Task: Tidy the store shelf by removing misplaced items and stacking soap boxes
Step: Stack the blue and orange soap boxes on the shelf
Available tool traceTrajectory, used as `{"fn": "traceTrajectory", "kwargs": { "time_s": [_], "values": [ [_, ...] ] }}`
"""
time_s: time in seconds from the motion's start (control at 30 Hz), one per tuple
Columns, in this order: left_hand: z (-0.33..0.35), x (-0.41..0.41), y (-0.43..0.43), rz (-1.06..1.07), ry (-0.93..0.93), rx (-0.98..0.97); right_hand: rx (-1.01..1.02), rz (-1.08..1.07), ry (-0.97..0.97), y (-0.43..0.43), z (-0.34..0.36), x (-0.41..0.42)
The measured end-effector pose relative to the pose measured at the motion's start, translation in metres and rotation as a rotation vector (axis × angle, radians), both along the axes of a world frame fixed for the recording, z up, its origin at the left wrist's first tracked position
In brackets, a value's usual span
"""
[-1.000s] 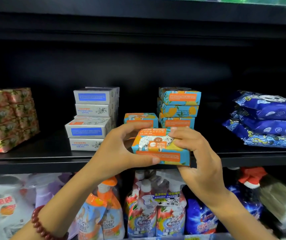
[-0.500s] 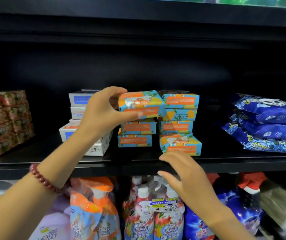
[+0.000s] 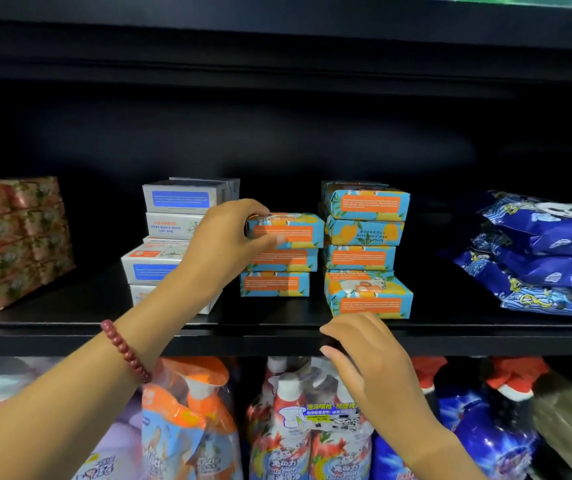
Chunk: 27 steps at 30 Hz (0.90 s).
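My left hand point(image 3: 224, 237) grips a blue-and-orange soap box point(image 3: 288, 230) by its left end; the box sits on top of a short stack of two matching boxes point(image 3: 277, 271) on the black shelf point(image 3: 277, 336). To the right stands a taller stack of the same boxes point(image 3: 364, 230), with one more box point(image 3: 369, 296) lying in front of it near the shelf edge. My right hand point(image 3: 364, 355) hovers at the shelf's front lip just below that front box, fingers loosely curled and holding nothing.
White-and-blue soap boxes point(image 3: 173, 244) are stacked behind my left wrist. Pink floral packs point(image 3: 11, 240) fill the far left, blue pouches point(image 3: 540, 254) the right. Spray bottles and refill bags point(image 3: 305, 420) crowd the shelf below. A dark shelf board hangs overhead.
My left hand has lowered the soap box onto the short stack. My right hand has drifted slightly nearer the shelf edge, still holding nothing.
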State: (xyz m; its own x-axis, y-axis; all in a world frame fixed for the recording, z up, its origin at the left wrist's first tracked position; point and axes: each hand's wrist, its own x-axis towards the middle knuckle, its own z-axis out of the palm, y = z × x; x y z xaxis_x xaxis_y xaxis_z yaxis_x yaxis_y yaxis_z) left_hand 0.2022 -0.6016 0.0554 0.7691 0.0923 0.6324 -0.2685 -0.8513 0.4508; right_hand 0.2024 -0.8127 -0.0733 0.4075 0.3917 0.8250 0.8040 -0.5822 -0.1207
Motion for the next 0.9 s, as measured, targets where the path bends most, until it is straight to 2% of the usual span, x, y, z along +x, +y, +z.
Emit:
{"fn": "traceTrajectory", "kwargs": {
  "time_s": [0.27, 0.4, 0.5, 0.63, 0.73, 0.8, 0.9],
  "values": [
    [0.005, -0.006, -0.017, 0.150, 0.010, 0.169, -0.031, -0.003, 0.035, -0.001, 0.005, -0.005],
    [-0.011, -0.012, -0.014, 0.144, -0.214, 0.310, -0.012, 0.045, 0.111, -0.007, 0.017, -0.010],
    [-0.031, -0.022, -0.015, 0.059, -0.352, 0.318, 0.102, 0.027, 0.028, -0.015, 0.033, -0.011],
    [-0.068, -0.034, -0.027, -0.046, -0.233, 0.266, 0.153, -0.108, 0.055, -0.032, 0.054, 0.000],
    [-0.089, -0.035, -0.031, -0.053, -0.129, 0.282, -0.015, -0.181, 0.178, -0.040, 0.060, 0.010],
    [-0.095, -0.034, -0.031, -0.026, -0.126, 0.312, -0.109, -0.183, 0.258, -0.041, 0.058, 0.011],
    [-0.096, -0.033, -0.032, -0.009, -0.163, 0.311, -0.150, -0.174, 0.212, -0.039, 0.049, 0.011]
  ]
}}
